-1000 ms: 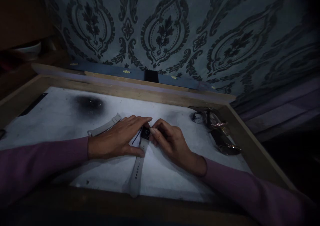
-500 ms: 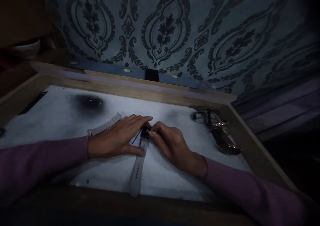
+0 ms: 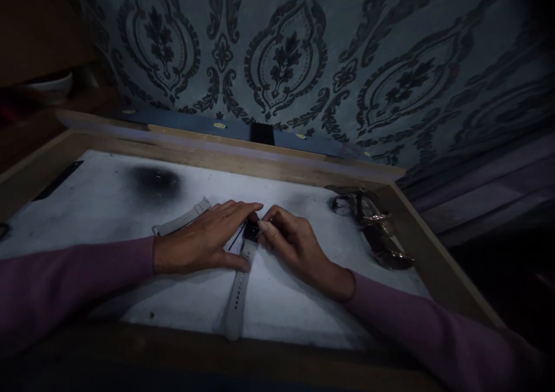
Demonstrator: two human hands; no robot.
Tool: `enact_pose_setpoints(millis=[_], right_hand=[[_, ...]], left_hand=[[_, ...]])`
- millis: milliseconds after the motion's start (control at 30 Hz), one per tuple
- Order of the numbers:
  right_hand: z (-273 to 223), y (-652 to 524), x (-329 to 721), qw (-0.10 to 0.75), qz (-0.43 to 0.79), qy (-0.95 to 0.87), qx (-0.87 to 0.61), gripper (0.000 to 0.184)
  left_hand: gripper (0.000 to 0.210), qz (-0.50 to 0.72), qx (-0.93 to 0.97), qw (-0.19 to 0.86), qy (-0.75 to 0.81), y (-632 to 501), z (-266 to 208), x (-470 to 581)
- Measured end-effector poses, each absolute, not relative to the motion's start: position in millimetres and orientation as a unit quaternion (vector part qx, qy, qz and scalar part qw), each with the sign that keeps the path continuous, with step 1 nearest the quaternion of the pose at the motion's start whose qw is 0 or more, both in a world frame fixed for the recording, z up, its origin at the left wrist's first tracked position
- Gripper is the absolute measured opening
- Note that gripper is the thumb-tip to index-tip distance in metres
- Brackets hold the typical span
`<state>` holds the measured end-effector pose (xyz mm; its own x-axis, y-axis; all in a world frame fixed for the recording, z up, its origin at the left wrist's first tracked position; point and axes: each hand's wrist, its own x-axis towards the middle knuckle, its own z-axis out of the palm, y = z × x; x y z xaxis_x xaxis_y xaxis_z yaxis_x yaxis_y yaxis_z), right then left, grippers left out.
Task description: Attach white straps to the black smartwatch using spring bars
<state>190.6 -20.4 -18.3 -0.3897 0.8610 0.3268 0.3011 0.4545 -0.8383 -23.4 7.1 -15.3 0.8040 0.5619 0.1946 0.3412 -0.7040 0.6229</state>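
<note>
A small smartwatch [image 3: 251, 230] with a dark square case lies on the white surface, its pale, holed strap [image 3: 237, 299] stretching toward me. My left hand [image 3: 203, 236] reaches over it from the left, thumb pressed on the strap and long fingers at the far end of the case, holding it down. At the case's right edge, my right hand [image 3: 292, 244] is closed in a pinch; whatever is between thumb and finger is too small to make out. Another pale strap piece [image 3: 184, 218] lies beyond my left hand. A thin dark stick [image 3: 235, 239] sits beside the case.
A raised wooden frame [image 3: 208, 154] borders the white surface. Several watches and bracelets [image 3: 368, 221] lie in a heap at the right. A dark flat strip [image 3: 58, 181] is at the left, and a black block [image 3: 262, 133] stands behind the frame against the patterned wall.
My right thumb and fingers shift slightly at the watch's edge. My left hand and the watch hold nearly the same position; the view tilts a little.
</note>
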Motion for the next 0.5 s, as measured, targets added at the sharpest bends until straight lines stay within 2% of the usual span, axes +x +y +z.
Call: enact_pose_setpoints(millis=[500], right_hand=[[-23.0,-16.6,188.2,0.408,0.419,-0.713,-0.387,0.02]], left_hand=[[0.097,0.189,0.907,0.292,0.238,6.9,-12.2,-22.6]])
